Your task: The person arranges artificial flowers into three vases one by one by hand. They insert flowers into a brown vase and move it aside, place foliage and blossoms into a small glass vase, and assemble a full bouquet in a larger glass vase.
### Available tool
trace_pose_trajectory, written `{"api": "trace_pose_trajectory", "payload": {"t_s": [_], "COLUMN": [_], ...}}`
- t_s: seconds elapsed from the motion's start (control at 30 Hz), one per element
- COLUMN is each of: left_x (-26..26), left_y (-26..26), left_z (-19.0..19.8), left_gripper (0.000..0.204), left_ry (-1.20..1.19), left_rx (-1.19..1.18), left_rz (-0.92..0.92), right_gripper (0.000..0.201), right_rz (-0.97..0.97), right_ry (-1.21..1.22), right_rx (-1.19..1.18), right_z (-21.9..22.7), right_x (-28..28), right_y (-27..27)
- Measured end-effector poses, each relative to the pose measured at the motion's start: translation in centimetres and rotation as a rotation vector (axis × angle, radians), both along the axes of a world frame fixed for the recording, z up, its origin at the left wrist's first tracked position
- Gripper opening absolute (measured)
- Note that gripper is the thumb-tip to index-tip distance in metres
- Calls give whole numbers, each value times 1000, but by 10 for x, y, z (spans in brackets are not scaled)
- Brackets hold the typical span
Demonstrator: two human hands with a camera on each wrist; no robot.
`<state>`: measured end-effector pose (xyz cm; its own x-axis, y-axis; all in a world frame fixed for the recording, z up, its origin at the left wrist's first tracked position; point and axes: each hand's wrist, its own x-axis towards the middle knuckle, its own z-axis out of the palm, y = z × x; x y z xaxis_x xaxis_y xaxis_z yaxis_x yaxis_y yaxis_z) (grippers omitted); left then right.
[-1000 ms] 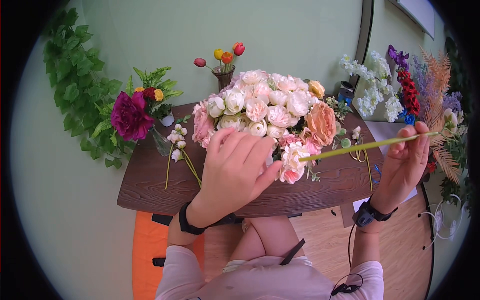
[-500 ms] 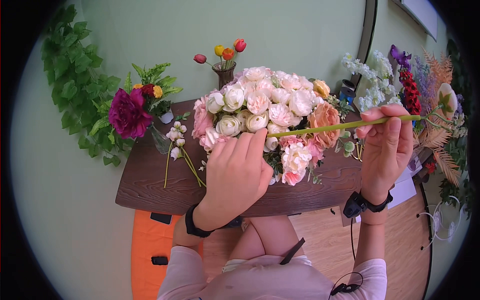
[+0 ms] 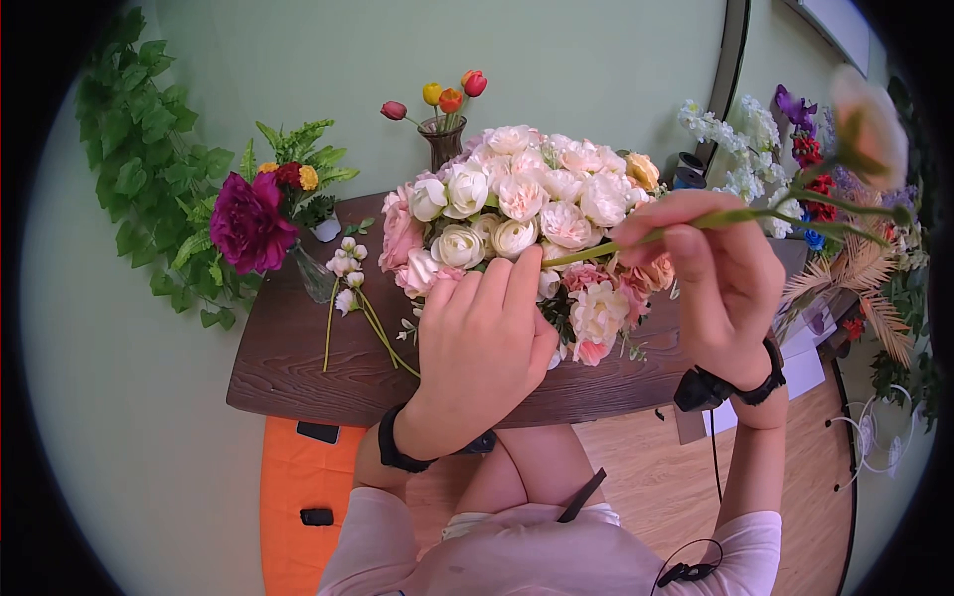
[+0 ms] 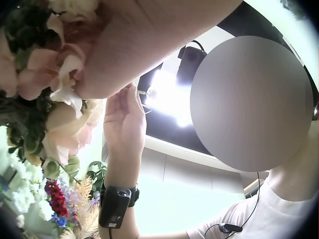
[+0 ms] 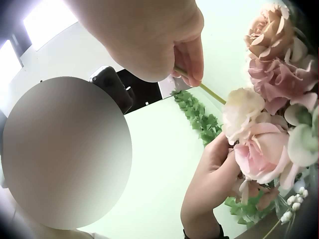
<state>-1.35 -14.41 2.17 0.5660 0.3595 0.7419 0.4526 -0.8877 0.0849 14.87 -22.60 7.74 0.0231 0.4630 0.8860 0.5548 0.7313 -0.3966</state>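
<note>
My right hand (image 3: 723, 288) pinches the green stem (image 3: 581, 255) of an artificial flower in front of the bouquet. The flower's blurred pale head (image 3: 873, 129) hangs off to the upper right, with side shoots below it. Low and left, the cut end of the stem reaches the bouquet (image 3: 522, 197) of white, pink and peach blooms, close by the left index fingertip. My left hand (image 3: 482, 338) rests against the bouquet's front, fingers extended among the blooms and thumb apart; its fingertips are partly hidden. In the right wrist view, the stem (image 5: 213, 93) slants down behind a cream bloom (image 5: 241, 112).
White-budded stems (image 3: 372, 323) lie on the dark wooden table (image 3: 288, 382), left of the left hand. Behind them stands a glass vase (image 3: 316, 273) with a magenta flower (image 3: 253, 223). Tulips (image 3: 450, 100) fill a brown vase at the back. More sprays (image 3: 817, 194) crowd the right side.
My right hand has moved left and inward with the flower, its head now raised and nearer the camera. The stem's end has gone from the bouquet's lower right to beside my left fingertips.
</note>
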Motion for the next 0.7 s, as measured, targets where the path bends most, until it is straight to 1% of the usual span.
{"api": "trace_pose_trajectory", "payload": {"t_s": [0.07, 0.1, 0.13, 0.2, 0.23, 0.37, 0.43, 0.53, 0.57, 0.63, 0.7], "left_x": [0, 0, 0, -1, -1, -3, -5, -7, -6, -7, -9], "left_y": [1, 1, 1, 2, 3, 4, 4, 5, 5, 5, 5], "left_z": [0, 0, 0, -1, -2, -3, -2, -2, -3, -4, -5], "left_gripper": [43, 43, 43, 43, 43, 43, 43, 43, 42, 42, 40], "left_ry": [2, 2, 4, 1, 3, -13, -15, -14, -25, -33, -51], "left_rx": [-5, -9, -9, 9, 9, 2, 2, 0, 5, 8, -5], "left_rz": [-1, 2, 0, 6, 3, -20, -29, -28, -30, -33, -26], "right_gripper": [14, 12, 12, 11, 8, 7, 7, 6, 6, 6, 6], "right_rz": [-21, -7, -9, -104, -110, -116, -156, -181, -183, -151, -132], "right_ry": [-177, -145, -144, -326, -327, -348, -414, -420, -418, -502, -501], "right_rx": [-160, -210, -211, -346, -263, -297, -225, -168, -170, -199, -177], "right_z": [4, 5, 7, 10, 7, 13, 19, 24, 22, 18, 15], "right_x": [-1, -5, -5, -4, -3, -5, -8, -11, -11, -13, -13], "right_y": [4, 7, 10, 20, 26, 27, 26, 27, 29, 34, 38]}}
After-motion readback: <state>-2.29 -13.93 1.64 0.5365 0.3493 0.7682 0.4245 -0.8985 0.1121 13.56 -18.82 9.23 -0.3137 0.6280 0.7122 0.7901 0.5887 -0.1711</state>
